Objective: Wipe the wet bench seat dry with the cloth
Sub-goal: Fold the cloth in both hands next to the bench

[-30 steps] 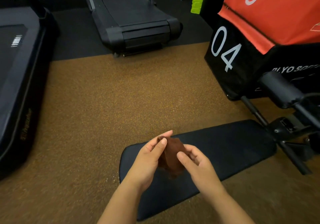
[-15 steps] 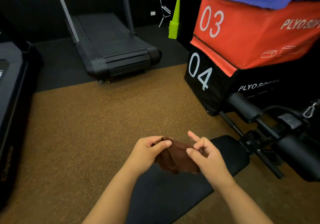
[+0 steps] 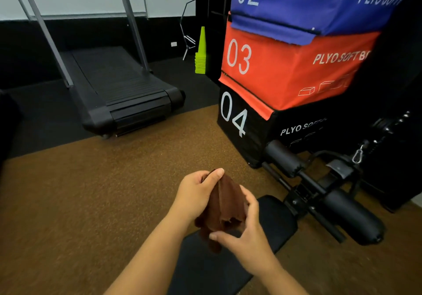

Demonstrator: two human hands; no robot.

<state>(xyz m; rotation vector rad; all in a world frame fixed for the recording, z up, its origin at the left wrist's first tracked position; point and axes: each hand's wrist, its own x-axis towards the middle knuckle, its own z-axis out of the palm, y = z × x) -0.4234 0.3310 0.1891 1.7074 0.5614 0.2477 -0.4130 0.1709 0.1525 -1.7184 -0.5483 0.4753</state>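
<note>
Cloth (image 3: 226, 205) now upended, both hands (image 3: 194, 194) (image 3: 249, 237) pinching it above the bench seat (image 3: 276, 221).

3 stacked plyo boxes (image 3: 285, 66), 1 treadmill (image 3: 118, 93), 1 cone stack (image 3: 201, 52), 1 bench seat (image 3: 274, 217), 1 cloth (image 3: 226, 203), 2 roller pads (image 3: 351, 217).

Stack of three padded jump boxes at right. The top blue box (image 3: 319, 2) carries a white "02" on its near face and "PLYO SOFT", cut by the frame edge, on its side. The middle red box (image 3: 285, 71) carries "03" and "PLYO SOFT B…", with small white box outlines printed beneath the words. The bottom black box (image 3: 251, 130) carries "04" and "PLYO SOFT…", partly in shadow. No other lettering is legible.
</note>
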